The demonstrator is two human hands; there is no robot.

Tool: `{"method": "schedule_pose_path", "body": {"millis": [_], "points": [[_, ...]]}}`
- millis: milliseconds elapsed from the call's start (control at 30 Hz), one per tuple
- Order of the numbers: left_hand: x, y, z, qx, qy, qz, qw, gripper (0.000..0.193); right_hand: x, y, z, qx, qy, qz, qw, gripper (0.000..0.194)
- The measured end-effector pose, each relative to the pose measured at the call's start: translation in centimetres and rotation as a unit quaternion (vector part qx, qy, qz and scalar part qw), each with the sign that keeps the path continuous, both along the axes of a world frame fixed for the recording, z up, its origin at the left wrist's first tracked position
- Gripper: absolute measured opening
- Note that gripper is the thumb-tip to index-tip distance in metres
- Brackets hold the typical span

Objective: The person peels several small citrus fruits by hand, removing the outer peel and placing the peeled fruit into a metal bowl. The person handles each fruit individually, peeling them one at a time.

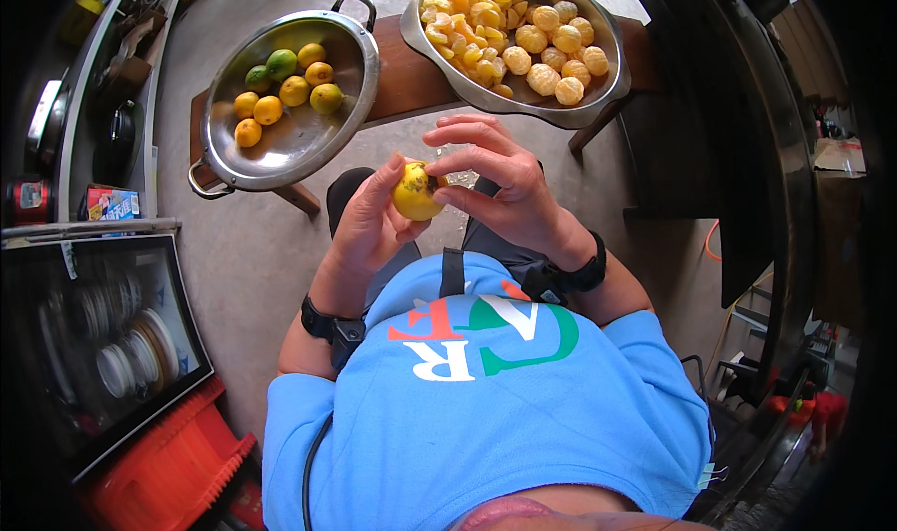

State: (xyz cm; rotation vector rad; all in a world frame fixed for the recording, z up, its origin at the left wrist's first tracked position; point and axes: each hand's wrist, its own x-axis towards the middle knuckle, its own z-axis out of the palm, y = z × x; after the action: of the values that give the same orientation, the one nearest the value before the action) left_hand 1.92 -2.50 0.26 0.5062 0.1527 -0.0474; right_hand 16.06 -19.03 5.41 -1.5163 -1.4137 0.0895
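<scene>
Above my lap, my left hand (375, 212) holds a yellow citrus fruit (415, 198) with dark blemishes on its skin. The thumb and index finger of my right hand (494, 174) touch the fruit's right side, while its other fingers are spread. Beyond my left hand, a steel two-handled pan (294, 156) holds several unpeeled yellow and green citrus fruits (294, 91). A larger steel basin (515, 107) lies beyond my right hand. Loose citrus segments (466, 30) fill its left part, and several peeled whole fruits (543, 79) sit on the right.
Both vessels stand on a brown wooden bench (410, 76). Pale scraps (455, 212) lie on the floor between my legs. At left are a shelf rack (105, 97), a glass-fronted cabinet (119, 342) with dishes and a red plastic crate (168, 461). Dark furniture (687, 132) stands at right.
</scene>
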Motion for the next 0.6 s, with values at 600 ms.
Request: {"method": "schedule_pose_path", "body": {"millis": [600], "points": [[-0.1,-0.3,0.4,0.077,0.026,-0.018,0.997,0.045,0.0,0.4,-1.2,0.007,0.024,-0.054,0.998,0.008]]}}
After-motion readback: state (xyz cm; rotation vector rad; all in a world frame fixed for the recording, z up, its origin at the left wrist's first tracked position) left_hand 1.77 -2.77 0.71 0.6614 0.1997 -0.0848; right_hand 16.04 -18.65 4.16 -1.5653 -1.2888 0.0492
